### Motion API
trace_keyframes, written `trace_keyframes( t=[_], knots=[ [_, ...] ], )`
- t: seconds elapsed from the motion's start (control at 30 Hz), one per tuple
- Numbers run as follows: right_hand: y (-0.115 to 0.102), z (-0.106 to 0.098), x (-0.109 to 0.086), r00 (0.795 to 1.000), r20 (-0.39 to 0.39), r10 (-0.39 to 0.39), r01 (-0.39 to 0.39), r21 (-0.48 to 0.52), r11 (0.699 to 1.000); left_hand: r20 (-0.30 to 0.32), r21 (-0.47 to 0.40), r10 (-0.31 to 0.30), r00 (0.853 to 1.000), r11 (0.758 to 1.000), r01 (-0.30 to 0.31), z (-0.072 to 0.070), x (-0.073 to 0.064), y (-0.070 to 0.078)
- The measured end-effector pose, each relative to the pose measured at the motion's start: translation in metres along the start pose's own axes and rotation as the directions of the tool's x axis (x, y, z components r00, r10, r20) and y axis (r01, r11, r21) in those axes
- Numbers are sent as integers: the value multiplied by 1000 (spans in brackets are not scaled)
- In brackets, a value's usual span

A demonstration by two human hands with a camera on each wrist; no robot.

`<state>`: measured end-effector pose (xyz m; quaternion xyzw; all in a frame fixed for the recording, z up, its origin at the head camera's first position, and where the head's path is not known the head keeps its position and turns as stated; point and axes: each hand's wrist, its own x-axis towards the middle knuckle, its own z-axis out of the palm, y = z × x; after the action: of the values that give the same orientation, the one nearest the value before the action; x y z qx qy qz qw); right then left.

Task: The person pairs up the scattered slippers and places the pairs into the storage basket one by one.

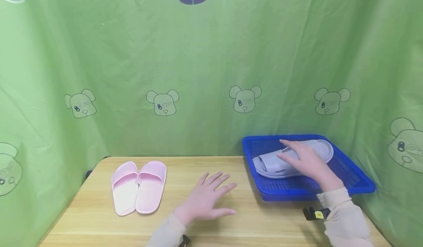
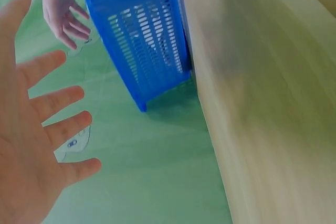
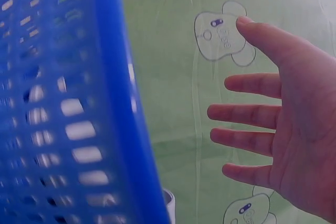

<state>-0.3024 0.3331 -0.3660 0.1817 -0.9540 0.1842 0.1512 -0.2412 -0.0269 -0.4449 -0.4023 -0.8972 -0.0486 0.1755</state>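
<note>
A pair of pink slippers [image 1: 138,188] lies side by side at the left of the wooden table. To their right, my left hand [image 1: 209,199] hovers over the tabletop, fingers spread and holding nothing. In the blue basket [image 1: 287,193] at the right rests a pale grey slipper [image 1: 271,163]; whether a second one lies with it I cannot tell. My right hand [image 1: 307,160] is above that slipper and hides part of it. The right wrist view shows this hand [image 3: 294,114] with straight, spread fingers and nothing in them, beside the basket's perforated wall [image 3: 79,129].
Green curtain [image 1: 198,56] with printed bear heads hangs behind and on both sides of the wooden table [image 1: 231,225]. The basket sits at the table's back right, its rim close to the right-hand curtain. A black strap device [image 1: 315,214] is on the right wrist.
</note>
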Motion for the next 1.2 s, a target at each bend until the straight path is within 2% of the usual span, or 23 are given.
trace_keyframes(
  t=[0.23, 0.53, 0.8, 1.03, 1.2],
  knots=[
    [-17, 9, -2, 999, -26, -36, 37, 13, 999, -35, -11, -38, 999, 999, 37, -5, -8, -10],
    [-34, 27, -1, 996, -52, -72, 72, 10, 997, -60, -50, -126, 990, 991, 123, -18, -16, -30],
    [-50, 39, 2, 993, -48, -108, 111, 52, 992, -116, -80, -171, 978, 983, 163, -26, -22, -48],
    [-68, 52, 5, 990, -47, -134, 136, 53, 989, -105, -106, -239, 965, 968, 228, -30, -29, -61],
    [-80, 60, 6, 987, -47, -154, 157, 60, 986, -151, -103, -248, 957, 967, 234, -35, -34, -69]
  ],
)
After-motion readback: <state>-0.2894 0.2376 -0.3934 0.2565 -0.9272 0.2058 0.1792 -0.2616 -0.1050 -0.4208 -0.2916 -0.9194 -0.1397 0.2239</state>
